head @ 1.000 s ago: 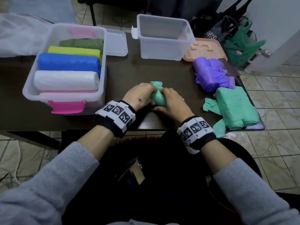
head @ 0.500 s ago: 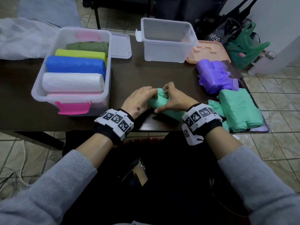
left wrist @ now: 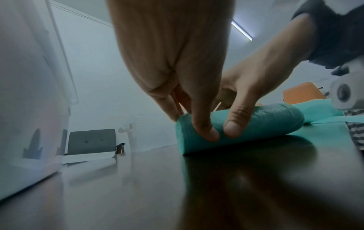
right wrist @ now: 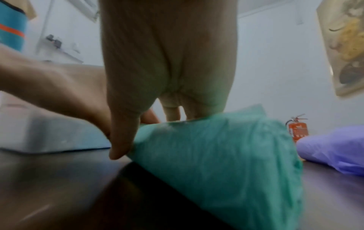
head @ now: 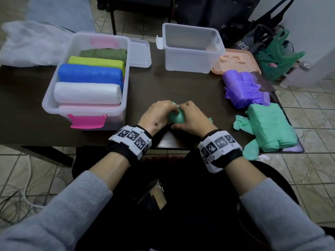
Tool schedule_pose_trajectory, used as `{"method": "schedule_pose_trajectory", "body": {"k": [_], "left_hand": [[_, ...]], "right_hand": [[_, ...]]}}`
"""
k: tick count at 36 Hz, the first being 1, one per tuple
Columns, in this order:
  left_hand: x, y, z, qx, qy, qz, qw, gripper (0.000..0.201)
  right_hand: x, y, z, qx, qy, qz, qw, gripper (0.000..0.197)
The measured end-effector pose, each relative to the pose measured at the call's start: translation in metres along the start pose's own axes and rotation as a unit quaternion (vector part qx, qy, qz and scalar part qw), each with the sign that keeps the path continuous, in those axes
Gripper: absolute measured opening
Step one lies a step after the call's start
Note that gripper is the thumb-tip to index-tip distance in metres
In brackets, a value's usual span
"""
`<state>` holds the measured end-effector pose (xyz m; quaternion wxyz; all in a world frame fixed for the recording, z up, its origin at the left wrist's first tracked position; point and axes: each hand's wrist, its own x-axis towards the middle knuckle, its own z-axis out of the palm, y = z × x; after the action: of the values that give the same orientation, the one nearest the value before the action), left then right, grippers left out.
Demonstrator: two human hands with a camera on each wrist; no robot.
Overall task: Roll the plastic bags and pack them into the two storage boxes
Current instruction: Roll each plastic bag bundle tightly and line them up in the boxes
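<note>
Both hands have drawn back toward the middle of the dark, glossy table (head: 145, 84) compared with half a second ago, when they were stretched lower and to the right along the roll. The left hand (head: 155, 115) and right hand (head: 190, 118) curl around a mint-green roll (head: 176, 117) of thin, crinkly plastic, thumbs pressing its near side and fingers over the top. The left-wrist view shows it as a firm, smooth cylinder lying on the table, with a loose flat tail trailing behind. Rolling looks nearly finished, so packing is probably next.

The left storage box (head: 50, 98), translucent with a pink latch, already holds tidy rolls side by side: pale pink, white, blue, lime and olive. The right storage box (head: 192, 58), clear and rectangular, stands empty farther back. At the table's right edge lie a rumpled purple bag bundle (head: 243, 91) and a loosely folded mint-green bundle (head: 270, 127), still waiting.
</note>
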<state>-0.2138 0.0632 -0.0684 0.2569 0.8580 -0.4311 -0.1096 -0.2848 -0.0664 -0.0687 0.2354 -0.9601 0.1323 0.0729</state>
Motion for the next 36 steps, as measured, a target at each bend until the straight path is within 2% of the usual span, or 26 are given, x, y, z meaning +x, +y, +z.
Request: {"method": "schedule_pose_trajectory", "body": {"k": [4,7,11,14,17,22,26,29,32,36], "left_hand": [[-0.002,-0.001,0.002,-0.013,0.009,-0.006,1.000,0.042],[-0.003,-0.001,0.000,-0.043,0.015,-0.015,0.999,0.038],[-0.003,0.001,-0.011,-0.077,0.009,-0.032,0.997,0.040],[-0.007,0.007,-0.036,-0.130,0.090,-0.016,0.987,0.042],[-0.016,0.014,-0.075,-0.191,0.171,-0.020,0.967,0.036],[-0.031,-0.005,-0.155,-0.210,0.226,-0.083,0.948,0.030],[-0.037,-0.043,-0.210,-0.213,0.224,-0.175,0.935,0.028],[-0.033,-0.079,-0.238,-0.209,0.212,-0.250,0.921,0.031],[-0.024,-0.111,-0.247,-0.223,0.158,-0.332,0.903,0.033],[-0.012,-0.132,-0.241,-0.296,0.075,-0.398,0.865,0.057]], "right_hand": [[-0.009,-0.003,0.010,-0.040,0.026,-0.007,0.999,0.071],[-0.011,-0.003,0.015,-0.062,0.041,-0.015,0.997,0.061],[-0.009,-0.004,0.014,-0.061,0.025,-0.009,0.998,0.061],[-0.005,-0.006,0.010,-0.035,0.012,-0.003,0.999,0.063],[0.004,-0.012,0.002,-0.009,0.022,-0.019,1.000,0.062],[0.022,-0.049,-0.031,0.045,0.091,-0.078,0.992,0.055],[0.045,-0.091,-0.055,0.127,0.156,-0.121,0.972,0.048],[0.069,-0.126,-0.067,0.194,0.196,-0.153,0.949,0.053],[0.089,-0.158,-0.073,0.248,0.202,-0.181,0.930,0.063],[0.115,-0.193,-0.076,0.263,0.191,-0.214,0.921,0.079]]}}
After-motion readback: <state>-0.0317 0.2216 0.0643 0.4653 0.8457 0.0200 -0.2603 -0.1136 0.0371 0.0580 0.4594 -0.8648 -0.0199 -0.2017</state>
